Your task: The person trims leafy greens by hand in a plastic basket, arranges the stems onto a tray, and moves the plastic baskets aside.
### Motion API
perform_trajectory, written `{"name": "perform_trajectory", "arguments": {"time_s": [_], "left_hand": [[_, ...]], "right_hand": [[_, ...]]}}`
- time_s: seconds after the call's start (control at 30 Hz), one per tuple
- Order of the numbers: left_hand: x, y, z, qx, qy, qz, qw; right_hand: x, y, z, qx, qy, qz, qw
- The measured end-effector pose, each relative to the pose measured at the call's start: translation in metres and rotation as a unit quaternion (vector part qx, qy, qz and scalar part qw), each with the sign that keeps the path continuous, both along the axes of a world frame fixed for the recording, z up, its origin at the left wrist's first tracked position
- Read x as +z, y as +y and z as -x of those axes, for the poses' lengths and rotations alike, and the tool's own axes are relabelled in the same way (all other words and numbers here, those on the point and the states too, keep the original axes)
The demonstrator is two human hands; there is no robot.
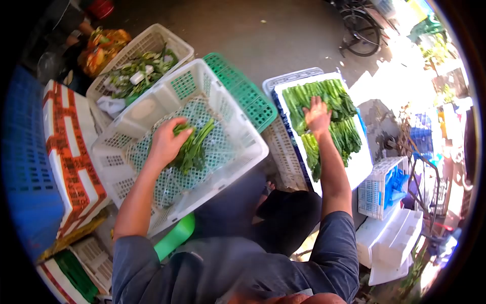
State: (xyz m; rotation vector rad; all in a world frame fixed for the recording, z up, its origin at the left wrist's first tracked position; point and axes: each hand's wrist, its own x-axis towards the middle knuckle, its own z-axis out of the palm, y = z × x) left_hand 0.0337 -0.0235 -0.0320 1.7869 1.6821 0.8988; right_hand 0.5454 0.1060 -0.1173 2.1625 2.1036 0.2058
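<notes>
My left hand (168, 143) reaches into a large white plastic crate (230, 169). Its fingers are curled around a few leafy green vegetables (195, 149), their stalks pointing up and to the right over the crate's lattice floor. On the right, a white foam tray (352, 175) holds rows of green leafy vegetables (341, 101) laid side by side. My right hand (318, 117) lies on these rows with its fingers stretched out and nothing gripped in them. The tray rests on a white crate (283, 152).
A green plastic crate (240, 93) stands between the white crate and the tray. Behind, another crate (174, 43) holds leaf scraps. A red-and-white box (76, 162) is at left, a green plastic handle-like piece (176, 235) near my lap. A bicycle (362, 35) stands far right.
</notes>
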Motion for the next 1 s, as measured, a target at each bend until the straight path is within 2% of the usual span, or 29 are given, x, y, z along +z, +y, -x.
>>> {"name": "perform_trajectory", "arguments": {"time_s": [0.07, 0.1, 0.17, 0.23, 0.27, 0.3, 0.33, 0.37, 0.43, 0.53, 0.63, 0.67, 0.77, 0.87, 1.0], "left_hand": [[-0.004, 0.004, 0.006, 0.020, -0.030, 0.010, 0.999], [-0.007, 0.007, 0.011, 0.034, -0.027, 0.049, 0.998], [-0.012, 0.011, 0.016, 0.042, 0.024, 0.033, 0.998], [-0.024, 0.017, 0.017, 0.042, 0.087, 0.019, 0.995], [-0.031, 0.020, 0.016, 0.024, 0.122, 0.013, 0.992], [-0.038, 0.023, 0.018, 0.005, 0.157, 0.007, 0.988], [-0.045, 0.023, 0.020, -0.016, 0.193, 0.001, 0.981], [-0.056, 0.022, 0.025, 0.014, 0.168, -0.018, 0.986], [-0.063, 0.020, 0.032, 0.070, 0.117, -0.057, 0.989], [-0.022, 0.008, 0.004, -0.021, 0.189, 0.011, 0.982], [-0.038, 0.009, -0.022, 0.014, 0.286, 0.000, 0.958], [-0.044, 0.012, -0.024, 0.000, 0.300, 0.027, 0.954], [-0.054, 0.007, -0.036, 0.017, 0.273, -0.105, 0.956], [-0.026, -0.003, -0.054, -0.040, 0.249, -0.018, 0.967], [-0.066, 0.024, -0.072, -0.045, 0.230, -0.019, 0.972]], "right_hand": [[0.020, -0.008, 0.014, -0.010, -0.011, -0.026, 1.000], [0.021, -0.015, 0.018, -0.027, -0.025, -0.046, 0.998], [0.015, -0.028, 0.020, -0.019, 0.004, -0.092, 0.996], [0.005, -0.046, 0.017, 0.045, 0.039, -0.170, 0.984], [0.006, -0.057, 0.016, 0.051, 0.074, -0.159, 0.983], [0.028, -0.071, 0.031, 0.004, 0.118, -0.117, 0.986], [0.034, -0.084, 0.030, 0.028, 0.162, -0.136, 0.977], [0.038, -0.097, 0.028, 0.053, 0.205, -0.156, 0.965], [0.049, -0.117, 0.025, 0.046, 0.218, -0.162, 0.961], [0.060, -0.146, 0.019, 0.014, 0.226, -0.147, 0.963], [0.045, -0.164, 0.010, 0.002, 0.217, -0.150, 0.965], [0.039, -0.166, 0.007, 0.011, 0.217, -0.160, 0.963], [0.062, -0.183, 0.025, 0.015, 0.249, -0.175, 0.953], [0.063, -0.195, 0.027, 0.025, 0.264, -0.192, 0.945], [0.049, -0.199, 0.036, -0.031, 0.277, -0.151, 0.948]]}}
